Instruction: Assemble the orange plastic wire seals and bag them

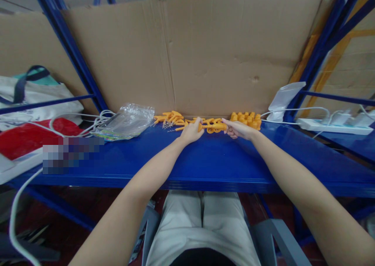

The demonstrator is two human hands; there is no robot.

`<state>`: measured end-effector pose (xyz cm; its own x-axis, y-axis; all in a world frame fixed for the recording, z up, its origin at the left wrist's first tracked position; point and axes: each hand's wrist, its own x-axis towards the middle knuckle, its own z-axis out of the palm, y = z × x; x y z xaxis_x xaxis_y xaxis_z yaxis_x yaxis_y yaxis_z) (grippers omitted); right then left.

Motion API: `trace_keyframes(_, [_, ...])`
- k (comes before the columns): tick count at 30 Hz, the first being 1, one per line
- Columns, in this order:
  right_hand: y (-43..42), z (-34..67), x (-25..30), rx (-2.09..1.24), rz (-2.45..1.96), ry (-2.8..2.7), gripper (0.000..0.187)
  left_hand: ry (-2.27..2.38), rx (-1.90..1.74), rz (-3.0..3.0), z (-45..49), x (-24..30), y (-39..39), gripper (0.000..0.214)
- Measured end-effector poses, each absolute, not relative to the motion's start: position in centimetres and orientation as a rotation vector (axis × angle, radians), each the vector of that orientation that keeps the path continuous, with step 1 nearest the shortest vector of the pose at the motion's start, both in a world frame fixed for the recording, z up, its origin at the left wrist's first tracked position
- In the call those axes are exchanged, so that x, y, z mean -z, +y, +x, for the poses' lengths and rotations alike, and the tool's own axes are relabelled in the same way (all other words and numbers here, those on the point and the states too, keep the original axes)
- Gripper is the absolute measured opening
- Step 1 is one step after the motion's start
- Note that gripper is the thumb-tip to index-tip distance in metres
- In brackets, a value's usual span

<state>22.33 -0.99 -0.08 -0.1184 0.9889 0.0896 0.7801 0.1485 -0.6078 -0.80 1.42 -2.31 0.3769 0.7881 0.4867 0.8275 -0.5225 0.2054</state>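
Both my hands reach to the back of the blue tabletop, among orange plastic parts. My left hand (pixel 191 132) is closed around a slim orange plastic part (pixel 207 127) that extends toward the right. At that part's right end, my right hand (pixel 238 130) is closed, its thumb and index finger pinching the orange piece. Orange rings (pixel 211 131) lie just under and between the hands. To the left is a pile of orange parts (pixel 172 116) with small metal screws (pixel 168 124) beside it. Several orange block-like pieces (pixel 246 118) stand in rows behind my right hand.
Clear plastic bags (pixel 129 119) lie left of the pile. White cables (pixel 98 120), a red bag (pixel 38 135) and a cloth tote (pixel 38 92) are further left. A power strip (pixel 335 126) lies at right. Cardboard (pixel 222 55) walls the back between blue posts (pixel 325 43).
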Motion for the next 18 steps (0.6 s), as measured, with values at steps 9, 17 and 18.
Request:
trace_keyframes(9, [-0.6, 22.0, 0.5, -0.862, -1.659, -1.839, 0.091, -1.499, 0.837, -2.558, -0.8, 2.5, 1.6, 0.024])
trace_keyframes(17, [-1.8, 22.5, -0.2, -1.167, -1.377, -1.762, 0.029, -1.528, 0.876, -2.592, -0.8, 2.5, 1.7, 0.025])
trace_keyframes(18, [-1.9, 22.6, -0.2, -1.174, -1.357, -1.757, 0.023, -1.527, 0.875, -2.592, -0.9, 2.5, 1.6, 0.025])
